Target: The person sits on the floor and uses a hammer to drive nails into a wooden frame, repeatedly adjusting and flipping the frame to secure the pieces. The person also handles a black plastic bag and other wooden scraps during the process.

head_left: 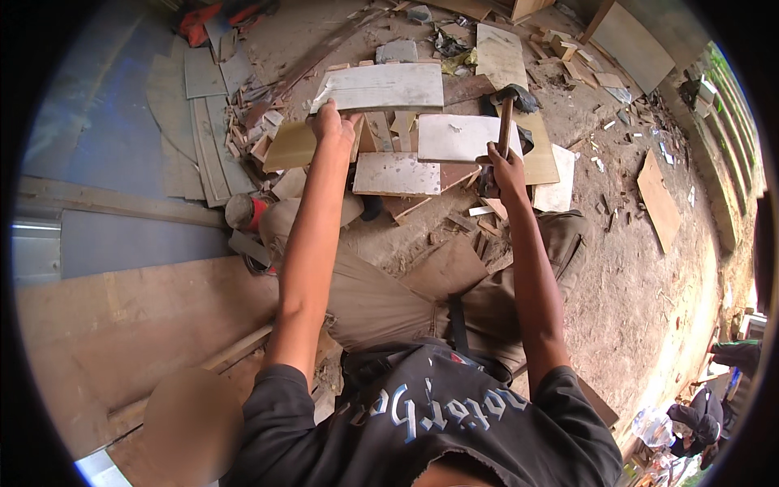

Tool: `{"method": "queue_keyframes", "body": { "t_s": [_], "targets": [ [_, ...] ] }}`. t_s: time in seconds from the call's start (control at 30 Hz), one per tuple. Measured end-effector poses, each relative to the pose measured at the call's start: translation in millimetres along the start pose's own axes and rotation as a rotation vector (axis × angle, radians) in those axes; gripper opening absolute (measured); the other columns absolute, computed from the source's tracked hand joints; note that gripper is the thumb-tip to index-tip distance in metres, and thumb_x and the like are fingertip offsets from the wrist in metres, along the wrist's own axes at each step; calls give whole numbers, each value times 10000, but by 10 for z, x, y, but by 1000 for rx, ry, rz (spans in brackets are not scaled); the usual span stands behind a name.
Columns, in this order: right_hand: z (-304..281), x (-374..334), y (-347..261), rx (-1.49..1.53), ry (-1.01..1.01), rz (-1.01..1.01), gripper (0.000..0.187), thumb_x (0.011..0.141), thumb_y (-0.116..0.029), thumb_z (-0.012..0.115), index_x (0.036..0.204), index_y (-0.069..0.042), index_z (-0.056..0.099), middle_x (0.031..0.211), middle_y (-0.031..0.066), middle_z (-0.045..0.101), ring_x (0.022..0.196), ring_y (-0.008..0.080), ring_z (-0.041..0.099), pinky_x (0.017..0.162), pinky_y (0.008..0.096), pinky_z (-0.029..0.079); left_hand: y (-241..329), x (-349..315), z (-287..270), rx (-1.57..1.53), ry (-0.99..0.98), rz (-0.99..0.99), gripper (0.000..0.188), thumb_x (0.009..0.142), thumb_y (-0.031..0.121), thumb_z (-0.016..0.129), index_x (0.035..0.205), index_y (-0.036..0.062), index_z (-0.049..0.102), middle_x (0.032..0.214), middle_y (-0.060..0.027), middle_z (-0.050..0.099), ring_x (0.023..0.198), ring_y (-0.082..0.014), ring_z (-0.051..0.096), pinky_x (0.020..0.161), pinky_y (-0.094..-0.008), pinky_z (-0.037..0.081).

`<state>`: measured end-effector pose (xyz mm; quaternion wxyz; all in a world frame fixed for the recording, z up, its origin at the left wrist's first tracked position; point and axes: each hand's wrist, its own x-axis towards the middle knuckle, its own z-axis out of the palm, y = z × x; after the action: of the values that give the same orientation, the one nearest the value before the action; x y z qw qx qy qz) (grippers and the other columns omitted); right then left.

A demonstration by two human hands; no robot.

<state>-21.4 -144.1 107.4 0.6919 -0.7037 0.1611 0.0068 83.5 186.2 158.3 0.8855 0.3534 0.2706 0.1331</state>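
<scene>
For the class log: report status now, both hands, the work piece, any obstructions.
Left hand gripping pale board at its near edge. Right hand shut on hammer, head raised. Offcut panels and wood scraps crowd the ground between.

A blurred patch [191, 422] masks the lower-left foreground; the right hand [501, 169] hides the grip of the wooden-handled hammer [505, 122]; crouched bystanders [704, 422] are cut off at the dark fisheye rim.

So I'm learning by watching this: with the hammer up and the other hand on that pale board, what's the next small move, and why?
Probably bring the hammer down on the pale board: the right hand holds it raised while the left hand steadies the board's near edge.
</scene>
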Motion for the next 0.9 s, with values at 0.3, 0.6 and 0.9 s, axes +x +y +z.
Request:
{"method": "queue_keyframes", "body": {
  "t_s": [0.3, 0.6, 0.9],
  "targets": [
    [-191, 144, 411, -365, 157, -280, 440, 903, -385, 682, 1008, 42, 658, 672, 100, 620, 614, 173, 583, 597, 352, 477, 133, 454, 170, 157, -150, 68, 401, 914, -12, 526, 1301, -8, 423, 1257, -206, 524, 1099, -391, 602, 889, -582, 582],
    [359, -131, 413, -564, 78, -354, 422, 927, -261, 637, 1295, -81, 537, 952, 288, 664, 901, 446, 656, 744, 480, 522, 247, 577, 271, 575, -161, 134, 428, 864, 154, 691, 1195, -15, 479, 1077, -167, 623, 871, -294, 684, 713, -455, 615],
    [424, -136, 324, -658, -6, -372, 481, 935, -214, 612, 1398, -161, 489, 903, 284, 656, 871, 464, 641, 712, 516, 503, 144, 808, -248, 934, -304, 494, 716, 934, 614, 520, 1221, -41, 495, 1132, -192, 638, 1055, -274, 645, 991, -393, 457]
  ]
}}
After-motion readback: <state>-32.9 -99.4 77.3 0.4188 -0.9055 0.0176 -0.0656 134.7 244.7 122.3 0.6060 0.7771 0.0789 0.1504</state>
